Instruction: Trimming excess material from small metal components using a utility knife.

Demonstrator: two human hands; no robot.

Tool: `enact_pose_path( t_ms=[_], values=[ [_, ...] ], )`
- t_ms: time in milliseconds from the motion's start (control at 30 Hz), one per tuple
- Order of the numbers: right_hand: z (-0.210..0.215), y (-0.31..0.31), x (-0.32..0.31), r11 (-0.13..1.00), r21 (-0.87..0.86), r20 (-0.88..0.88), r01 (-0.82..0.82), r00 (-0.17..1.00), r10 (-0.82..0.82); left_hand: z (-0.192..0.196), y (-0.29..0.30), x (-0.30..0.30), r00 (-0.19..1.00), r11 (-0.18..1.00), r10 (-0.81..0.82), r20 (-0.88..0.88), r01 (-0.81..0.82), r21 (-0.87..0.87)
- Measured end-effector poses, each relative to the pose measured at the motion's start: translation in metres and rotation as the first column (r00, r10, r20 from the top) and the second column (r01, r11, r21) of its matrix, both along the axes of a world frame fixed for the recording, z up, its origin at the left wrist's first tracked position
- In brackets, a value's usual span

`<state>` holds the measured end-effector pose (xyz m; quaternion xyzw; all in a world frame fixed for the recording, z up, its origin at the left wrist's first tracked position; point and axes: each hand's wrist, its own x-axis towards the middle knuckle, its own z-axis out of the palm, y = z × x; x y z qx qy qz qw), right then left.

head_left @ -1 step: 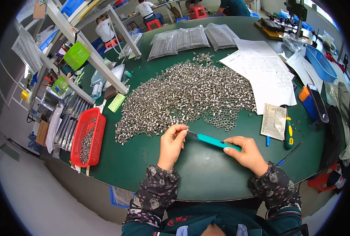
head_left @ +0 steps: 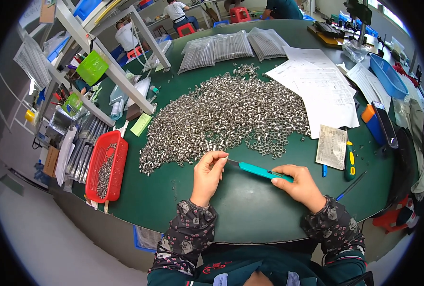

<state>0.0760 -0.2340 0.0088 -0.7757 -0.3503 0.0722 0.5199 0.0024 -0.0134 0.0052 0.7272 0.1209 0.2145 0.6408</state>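
My right hand (head_left: 298, 183) is wrapped round the handle of a teal utility knife (head_left: 259, 172), its thin blade pointing left. At the blade's tip, the thumb and fingers of my left hand (head_left: 208, 174) are pinched together. Something tiny and pale shows at those fingertips, mostly hidden and too small to make out. Just beyond both hands spreads a broad heap of small silvery metal rings (head_left: 221, 112) on the green table (head_left: 250, 214). To the left, a red plastic basket (head_left: 122, 164) holds more small metal pieces.
Clear bags of thin tubes (head_left: 231, 45) lie behind the heap. Paper sheets (head_left: 321, 86) cover the right side, near a printed card (head_left: 331, 148), a green-yellow handled tool (head_left: 350, 162), a pen (head_left: 351, 186) and a phone (head_left: 385, 125). A shelf frame (head_left: 107, 59) stands at left.
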Motion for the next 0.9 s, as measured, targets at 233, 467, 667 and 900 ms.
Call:
enact_pose_path(
  t_ms=[233,467,667,900],
  values=[
    [0.023,0.005,-0.018,0.968,-0.086,0.553,0.235,0.820,-0.150,0.003,0.004,0.000,0.998,0.969,-0.026,-0.051,0.012,-0.245],
    [0.017,0.004,-0.011,0.983,-0.054,0.426,0.176,0.894,-0.137,0.001,0.006,0.000,0.996,0.901,-0.071,-0.053,0.041,-0.431],
    [0.019,0.003,-0.010,0.990,-0.075,0.405,0.118,0.911,-0.079,0.000,0.007,0.000,0.996,0.890,-0.069,-0.048,0.040,-0.455],
    [0.019,0.002,-0.004,0.973,-0.037,0.469,0.228,0.863,-0.185,0.001,0.008,0.000,0.990,0.870,-0.131,-0.051,0.090,-0.484]
  ],
)
